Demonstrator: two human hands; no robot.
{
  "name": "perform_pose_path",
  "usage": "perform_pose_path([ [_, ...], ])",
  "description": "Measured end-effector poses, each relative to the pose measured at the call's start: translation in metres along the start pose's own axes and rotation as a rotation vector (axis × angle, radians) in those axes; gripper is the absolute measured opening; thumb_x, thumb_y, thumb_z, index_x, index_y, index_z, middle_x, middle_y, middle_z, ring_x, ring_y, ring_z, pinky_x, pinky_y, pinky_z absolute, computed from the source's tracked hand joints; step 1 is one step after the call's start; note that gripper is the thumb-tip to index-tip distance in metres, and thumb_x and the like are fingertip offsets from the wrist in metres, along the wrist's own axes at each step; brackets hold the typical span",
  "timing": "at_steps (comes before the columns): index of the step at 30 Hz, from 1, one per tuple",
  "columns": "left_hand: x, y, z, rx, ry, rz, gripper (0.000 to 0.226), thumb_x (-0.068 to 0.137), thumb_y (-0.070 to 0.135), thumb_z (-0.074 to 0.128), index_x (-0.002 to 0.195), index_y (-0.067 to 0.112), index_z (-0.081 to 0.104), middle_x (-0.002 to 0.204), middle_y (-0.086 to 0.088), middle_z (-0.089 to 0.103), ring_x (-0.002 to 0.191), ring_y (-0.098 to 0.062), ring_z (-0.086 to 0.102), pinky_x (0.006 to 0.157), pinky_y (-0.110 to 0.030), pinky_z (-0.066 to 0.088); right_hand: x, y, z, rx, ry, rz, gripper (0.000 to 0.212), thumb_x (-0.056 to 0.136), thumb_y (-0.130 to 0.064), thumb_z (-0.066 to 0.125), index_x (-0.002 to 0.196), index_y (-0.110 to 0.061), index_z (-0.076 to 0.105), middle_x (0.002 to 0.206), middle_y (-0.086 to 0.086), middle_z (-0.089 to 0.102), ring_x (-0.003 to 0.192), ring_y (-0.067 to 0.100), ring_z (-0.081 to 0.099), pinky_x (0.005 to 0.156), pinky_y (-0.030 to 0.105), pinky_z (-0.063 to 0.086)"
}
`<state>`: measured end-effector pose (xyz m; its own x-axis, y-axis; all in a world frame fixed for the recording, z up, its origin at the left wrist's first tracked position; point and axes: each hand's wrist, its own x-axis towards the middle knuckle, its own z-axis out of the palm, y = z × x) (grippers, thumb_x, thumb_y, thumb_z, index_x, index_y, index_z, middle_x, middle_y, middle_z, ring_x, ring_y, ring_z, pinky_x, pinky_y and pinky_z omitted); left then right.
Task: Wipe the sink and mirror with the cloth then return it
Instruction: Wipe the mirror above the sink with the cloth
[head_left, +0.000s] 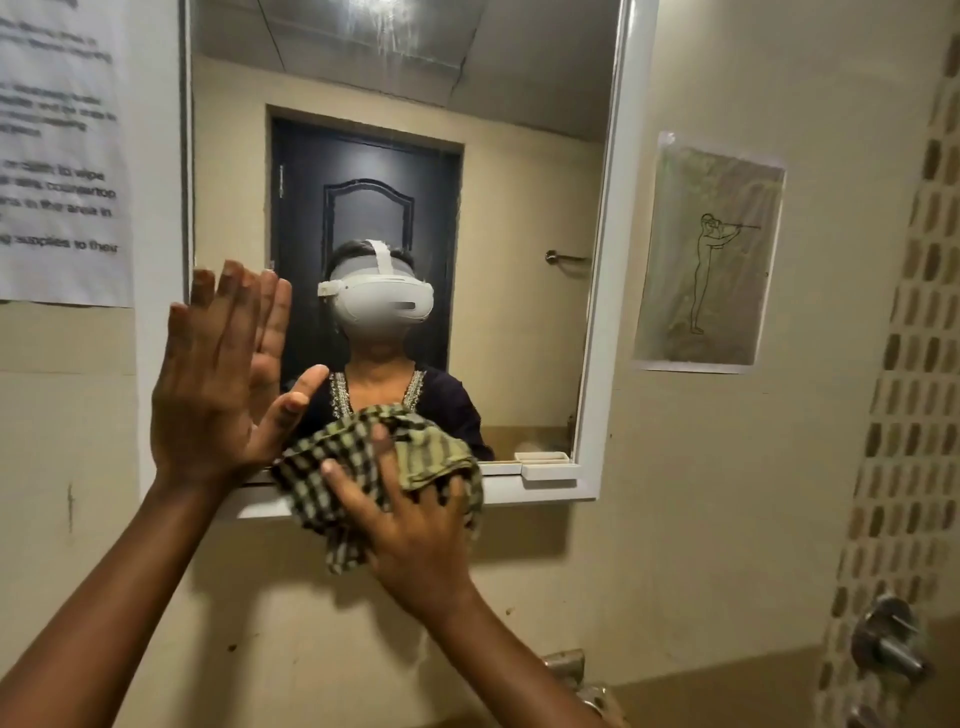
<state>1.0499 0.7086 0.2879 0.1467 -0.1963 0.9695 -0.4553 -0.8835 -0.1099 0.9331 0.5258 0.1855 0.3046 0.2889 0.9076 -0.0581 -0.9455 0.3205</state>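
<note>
A white-framed mirror (524, 218) hangs on the beige wall straight ahead. My right hand (415, 535) presses a bunched green-and-black checked cloth (332, 483) against the mirror's bottom edge and lower frame, fingers spread over it. My left hand (218, 384) is flat and open, fingers together, laid on the mirror's lower left corner beside the cloth. The glass reflects a person wearing a white headset and a dark door behind. The sink is out of view below; only a metal tap (569, 670) peeks out at the bottom.
A printed notice (60, 150) is taped left of the mirror and a line drawing (709, 254) to its right. A small white ledge (550, 470) sits on the frame's lower right. A metal wall valve (885, 642) protrudes at the lower right beside mosaic tiles.
</note>
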Motion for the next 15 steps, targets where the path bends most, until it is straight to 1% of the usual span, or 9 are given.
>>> perform_pose_path([
  [2,0.003,-0.024,0.034,0.088,-0.170,-0.079,0.091,0.083,0.062,0.034,0.153,0.015,0.001,0.162,-0.007,-0.007,0.149,-0.028,-0.006,0.118,-0.055,0.015,0.008,-0.019,0.003,0.010,0.019,-0.101,0.052,0.091,-0.036,0.049,0.140,-0.041,0.034,0.145,0.002,0.045,0.079,0.019,0.056,0.086,0.041,0.037],
  [3,0.003,-0.033,0.046,0.133,-0.232,-0.087,0.096,0.080,0.064,0.039,0.153,0.015,0.000,0.162,-0.006,-0.008,0.149,-0.028,-0.006,0.119,-0.053,0.013,0.010,-0.020,0.004,0.028,0.003,-0.165,0.046,0.096,-0.028,0.042,0.139,-0.041,0.036,0.136,0.000,0.055,0.077,0.018,0.055,0.087,0.042,0.038],
  [5,0.003,-0.042,0.055,0.152,-0.256,-0.058,0.100,0.077,0.063,0.043,0.153,0.015,-0.001,0.162,-0.006,-0.009,0.149,-0.028,-0.006,0.120,-0.051,0.011,0.011,-0.002,0.003,0.009,0.022,-0.274,0.043,0.100,-0.024,0.037,0.138,-0.042,0.039,0.102,-0.008,0.069,0.071,0.016,0.054,0.089,0.040,0.040],
  [6,0.003,-0.040,0.050,0.143,-0.231,-0.047,0.099,0.078,0.062,0.044,0.153,0.015,-0.001,0.162,-0.007,-0.009,0.149,-0.029,-0.006,0.120,-0.050,0.011,0.009,0.015,0.001,-0.016,0.056,-0.321,0.044,0.099,-0.022,0.042,0.137,-0.043,0.040,0.087,-0.010,0.066,0.067,0.015,0.053,0.087,0.038,0.042],
  [7,0.003,-0.037,0.046,0.131,-0.204,-0.044,0.098,0.079,0.061,0.043,0.153,0.015,0.000,0.162,-0.007,-0.008,0.149,-0.029,-0.005,0.120,-0.050,0.012,0.004,0.035,0.000,-0.046,0.088,-0.357,0.048,0.097,-0.019,0.047,0.137,-0.044,0.040,0.080,-0.010,0.064,0.065,0.014,0.052,0.086,0.037,0.043],
  [8,0.001,-0.033,0.043,0.135,-0.171,-0.027,0.096,0.080,0.061,0.042,0.153,0.016,-0.001,0.162,-0.007,-0.008,0.150,-0.028,-0.005,0.120,-0.051,0.012,-0.004,0.058,-0.001,-0.092,0.119,-0.381,0.053,0.095,-0.014,0.050,0.137,-0.045,0.039,0.081,-0.010,0.065,0.065,0.013,0.054,0.086,0.036,0.044],
  [10,0.001,-0.024,0.038,0.145,-0.126,-0.012,0.093,0.083,0.062,0.039,0.153,0.017,-0.001,0.162,-0.006,-0.008,0.150,-0.028,-0.005,0.119,-0.051,0.012,-0.023,0.104,-0.003,-0.202,0.131,-0.415,0.060,0.093,-0.007,0.049,0.140,-0.043,0.035,0.096,-0.007,0.067,0.077,0.013,0.060,0.095,0.039,0.041],
  [12,0.002,-0.020,0.035,0.139,-0.117,-0.006,0.091,0.084,0.062,0.037,0.153,0.019,-0.003,0.162,-0.006,-0.008,0.150,-0.028,-0.005,0.119,-0.052,0.013,-0.039,0.134,-0.008,-0.276,0.130,-0.451,0.059,0.094,-0.005,0.046,0.141,-0.038,0.034,0.114,-0.001,0.057,0.097,0.015,0.055,0.105,0.042,0.033],
  [15,0.002,-0.018,0.030,0.106,-0.120,0.002,0.089,0.085,0.062,0.035,0.153,0.019,-0.003,0.162,-0.006,-0.008,0.150,-0.028,-0.004,0.119,-0.053,0.013,-0.046,0.152,-0.010,-0.236,0.070,-0.508,0.061,0.090,-0.005,0.053,0.142,-0.029,0.034,0.128,0.005,0.047,0.115,0.023,0.046,0.109,0.047,0.029],
])
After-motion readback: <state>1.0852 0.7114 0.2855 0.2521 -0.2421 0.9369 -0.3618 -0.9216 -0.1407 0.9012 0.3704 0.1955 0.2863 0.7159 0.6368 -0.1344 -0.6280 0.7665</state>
